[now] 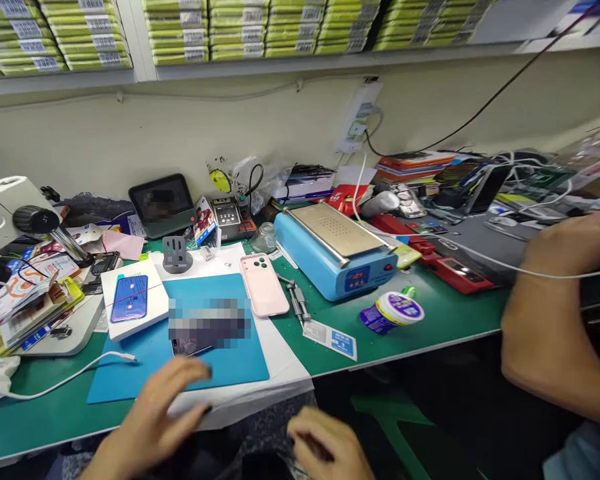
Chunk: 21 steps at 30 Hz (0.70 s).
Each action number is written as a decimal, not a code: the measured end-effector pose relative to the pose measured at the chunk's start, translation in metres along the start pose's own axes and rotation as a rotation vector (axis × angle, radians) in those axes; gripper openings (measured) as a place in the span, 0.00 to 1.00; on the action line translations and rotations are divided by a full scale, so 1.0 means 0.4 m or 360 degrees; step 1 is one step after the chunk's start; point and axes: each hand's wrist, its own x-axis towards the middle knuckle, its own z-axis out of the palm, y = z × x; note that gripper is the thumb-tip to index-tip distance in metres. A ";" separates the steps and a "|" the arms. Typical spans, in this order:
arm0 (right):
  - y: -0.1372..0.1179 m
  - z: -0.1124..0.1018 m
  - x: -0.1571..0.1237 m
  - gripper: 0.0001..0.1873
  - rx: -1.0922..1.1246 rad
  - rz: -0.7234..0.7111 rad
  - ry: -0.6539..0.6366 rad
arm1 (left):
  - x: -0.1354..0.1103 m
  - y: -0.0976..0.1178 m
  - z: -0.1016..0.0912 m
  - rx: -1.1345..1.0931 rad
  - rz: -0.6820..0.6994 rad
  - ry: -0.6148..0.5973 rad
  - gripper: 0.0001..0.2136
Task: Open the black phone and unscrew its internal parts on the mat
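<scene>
1 phone [207, 328]: lying on the blue mat [237, 361], long axis seemingly running from 8 to 2 o'clock (surface partly blurred). 1 left hand [155, 413]: hovering nearer, thumb and fingers standing apart, phone lying at its 1 o'clock. 1 right hand [330, 441]: curling farther off, phone lying at its 10 o'clock; cannot tell whether it is pinching anything.

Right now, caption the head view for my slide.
Left hand near the phone on a mat; right hand before the bench.
</scene>
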 end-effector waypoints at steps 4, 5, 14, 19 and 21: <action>0.098 -0.065 0.141 0.11 -0.0680 0.0118 0.0396 | 0.179 -0.051 -0.003 0.0342 -0.0025 0.0128 0.27; 0.119 -0.075 0.178 0.12 -0.0762 0.0172 0.0421 | 0.210 -0.065 0.008 0.0411 -0.0025 0.0137 0.30; 0.178 -0.143 0.290 0.13 -0.1111 0.0725 0.0289 | 0.252 -0.145 -0.013 0.0658 0.0162 0.0066 0.30; 0.174 -0.197 0.319 0.11 -0.1113 0.0910 0.0262 | 0.256 -0.174 -0.050 0.0686 0.0334 0.0019 0.33; 0.169 -0.210 0.347 0.12 -0.1085 0.0859 0.0257 | 0.262 -0.172 -0.047 0.0715 0.0358 0.0033 0.33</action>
